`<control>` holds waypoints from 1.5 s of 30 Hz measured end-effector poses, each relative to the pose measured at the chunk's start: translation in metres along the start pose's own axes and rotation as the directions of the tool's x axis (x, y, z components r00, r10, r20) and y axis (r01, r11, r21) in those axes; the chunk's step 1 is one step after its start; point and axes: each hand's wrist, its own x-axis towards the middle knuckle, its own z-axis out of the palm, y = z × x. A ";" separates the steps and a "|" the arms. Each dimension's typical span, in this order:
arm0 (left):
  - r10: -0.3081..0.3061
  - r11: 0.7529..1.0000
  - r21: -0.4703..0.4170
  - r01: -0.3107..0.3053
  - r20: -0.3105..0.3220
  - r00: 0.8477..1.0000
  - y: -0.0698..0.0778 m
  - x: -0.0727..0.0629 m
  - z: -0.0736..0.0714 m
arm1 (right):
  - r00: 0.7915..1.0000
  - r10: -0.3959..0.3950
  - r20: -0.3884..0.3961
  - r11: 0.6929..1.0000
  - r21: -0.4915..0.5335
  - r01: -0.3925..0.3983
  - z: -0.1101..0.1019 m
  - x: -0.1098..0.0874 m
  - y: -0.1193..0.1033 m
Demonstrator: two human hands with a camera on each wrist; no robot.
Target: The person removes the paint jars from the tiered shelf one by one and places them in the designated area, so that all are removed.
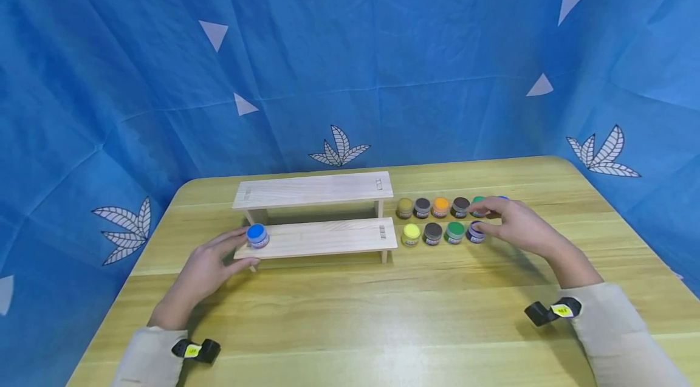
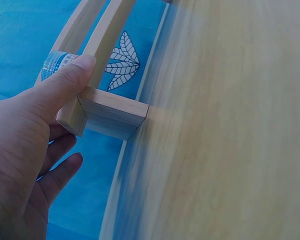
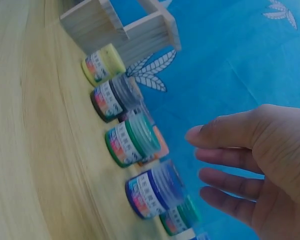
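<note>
A two-step wooden rack [image 1: 328,237] stands left of centre on the table, with a blue-lidded paint jar [image 1: 257,236] upright at the left end of its lower step. My left hand [image 1: 205,268] is around that end, index finger beside the jar and thumb before the step's front edge; whether they touch is hard to tell. The left wrist view shows the thumb partly covering the jar [image 2: 57,64]. Over the right end of the jar rows, my right hand [image 1: 516,226] holds nothing, fingers apart. Closest to it is a dark blue paint jar [image 3: 152,192].
Two rows of paint jars stand right of the rack, among them yellow [image 1: 411,234], green [image 1: 454,232], orange [image 1: 440,207] and black [image 1: 432,233] ones. The right hand partly hides the back row's right end. A blue patterned cloth [image 1: 350,59] hangs behind the table.
</note>
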 end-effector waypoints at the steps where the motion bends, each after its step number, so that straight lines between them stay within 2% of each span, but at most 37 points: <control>1: 0.002 1.000 -0.001 -0.002 -0.002 1.000 0.000 0.000 0.000 | 1.000 -0.003 -0.004 1.000 0.003 0.003 0.000 0.000 -0.002; 8: 0.003 1.000 -0.011 -0.003 0.001 1.000 0.002 0.002 0.000 | 0.998 -0.043 -0.036 0.999 0.020 0.044 0.000 0.002 -0.023; 13: -0.002 1.000 -0.015 0.002 0.011 1.000 0.001 0.003 0.000 | 0.993 -0.111 -0.043 0.994 0.008 0.112 0.005 0.008 -0.039; 21: -0.009 1.000 -0.013 0.010 0.021 1.000 0.001 0.004 -0.002 | 0.980 -0.198 0.018 0.980 -0.026 0.199 0.018 0.025 -0.073; 24: -0.006 1.000 -0.011 0.007 0.016 1.000 0.001 0.004 -0.002 | 0.968 -0.248 0.037 0.968 -0.031 0.249 0.022 0.032 -0.088; 28: -0.009 1.000 -0.011 0.009 0.018 1.000 0.002 0.003 -0.002 | 0.942 -0.333 0.047 0.940 -0.056 0.335 0.029 0.041 -0.108; 38: -0.028 0.999 -0.016 0.028 0.033 0.999 0.002 0.001 -0.003 | 0.903 -0.414 0.116 0.905 -0.048 0.422 0.051 0.062 -0.151; 45: -0.010 1.000 -0.012 0.011 0.019 1.000 0.003 0.001 -0.003 | 0.870 -0.476 0.128 0.872 -0.060 0.486 0.069 0.078 -0.178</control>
